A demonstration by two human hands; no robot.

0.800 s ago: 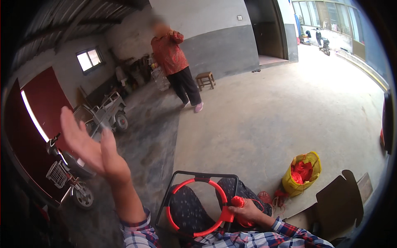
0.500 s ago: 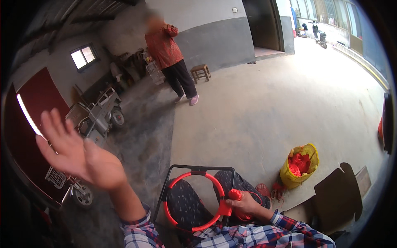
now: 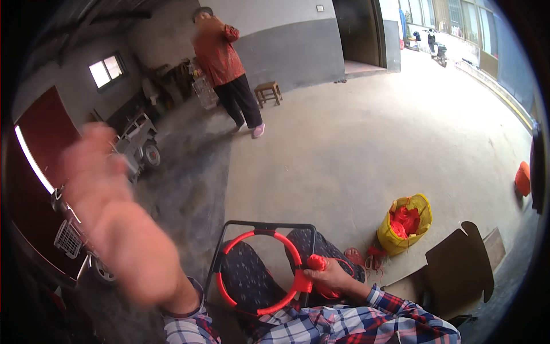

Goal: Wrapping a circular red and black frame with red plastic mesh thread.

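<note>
My left hand (image 3: 123, 229) is raised in the air at the left, holding nothing that shows. Motion smears its fingers. My right hand (image 3: 335, 276) is closed on a bundle of red cord (image 3: 317, 262), held against the right side of a ring (image 3: 293, 247). Red wrapping covers most of the ring, with dark stretches between. A black rectangular frame (image 3: 269, 223) surrounds the ring, and both rest over my lap. More red cord hangs under my right hand, whose palm side is hidden.
A yellow bucket-shaped bag (image 3: 395, 243) with red material stands right of my knees, near a dark flap of cardboard (image 3: 461, 266). Farther off are a person in a red top (image 3: 217, 57), a wooden stool (image 3: 267, 92), a three-wheeled cart (image 3: 137, 143) and an orange object (image 3: 522, 179).
My left hand has swung and turned, its spread fingers now a blur. The whole view has shifted slightly. My right hand keeps its hold on the red cord.
</note>
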